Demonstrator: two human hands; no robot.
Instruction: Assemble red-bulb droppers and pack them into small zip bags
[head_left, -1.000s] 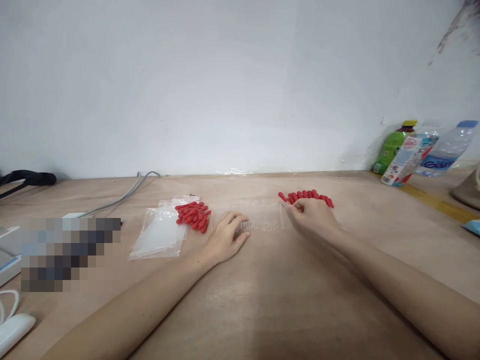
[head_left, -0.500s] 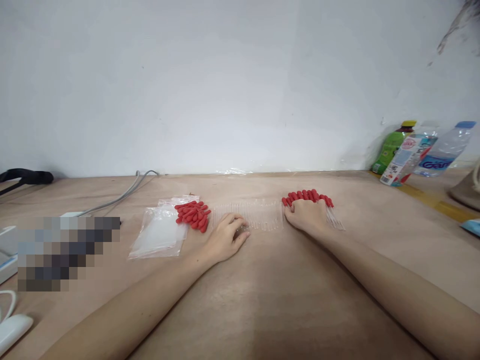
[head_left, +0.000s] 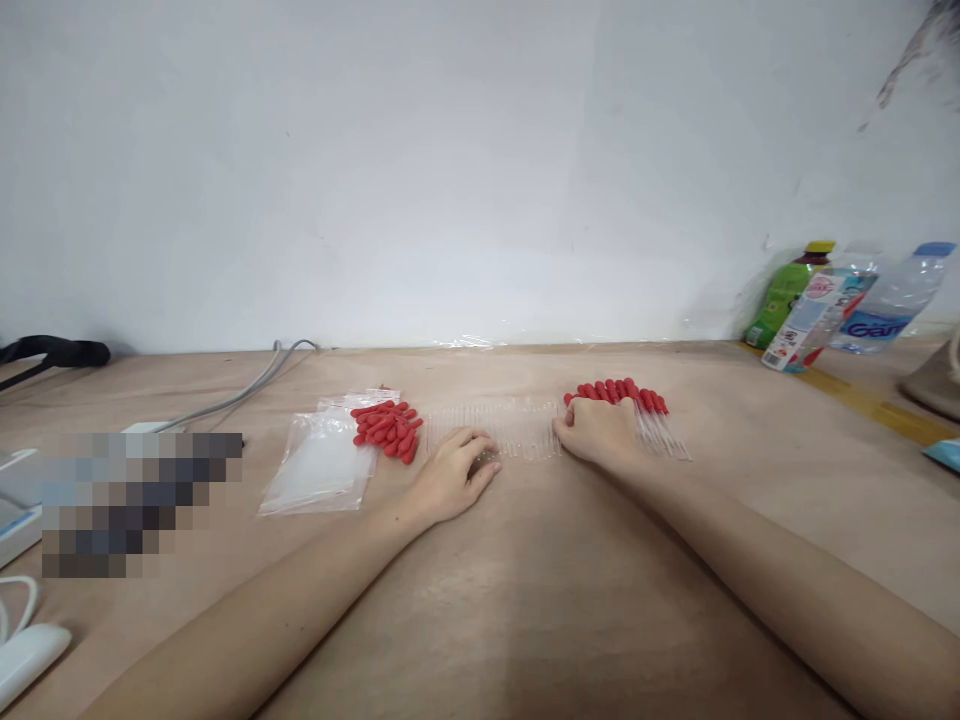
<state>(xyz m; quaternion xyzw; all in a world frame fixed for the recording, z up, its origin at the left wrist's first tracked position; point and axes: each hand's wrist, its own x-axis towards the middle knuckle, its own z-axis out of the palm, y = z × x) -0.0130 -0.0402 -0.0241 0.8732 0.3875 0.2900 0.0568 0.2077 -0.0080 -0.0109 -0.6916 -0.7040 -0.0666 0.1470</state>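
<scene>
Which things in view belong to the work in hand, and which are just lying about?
Apparently in the work:
- row of clear tubes, by left hand and right hand
- loose red bulbs
- red-bulbed tubes

Apparently lying about:
- bottles
- grey cable

Unclear: plastic bags, partly under loose bulbs

The thin tubes [head_left: 529, 432] in the middle look clear and glossy, glass or hard plastic, while the red bulbs [head_left: 387, 432] at left and right have a smooth, matt, rubbery skin. Left of centre, the bags [head_left: 321, 467] are thin, shiny, see-through plastic film, and the tabletop [head_left: 450, 610] is smooth, wood-look, with a faint sheen. The far wall [head_left: 435, 190] is matt, the bottles [head_left: 780, 300] at far right glossy plastic, the brown tape [head_left: 862, 400] there smooth and slightly shiny
</scene>
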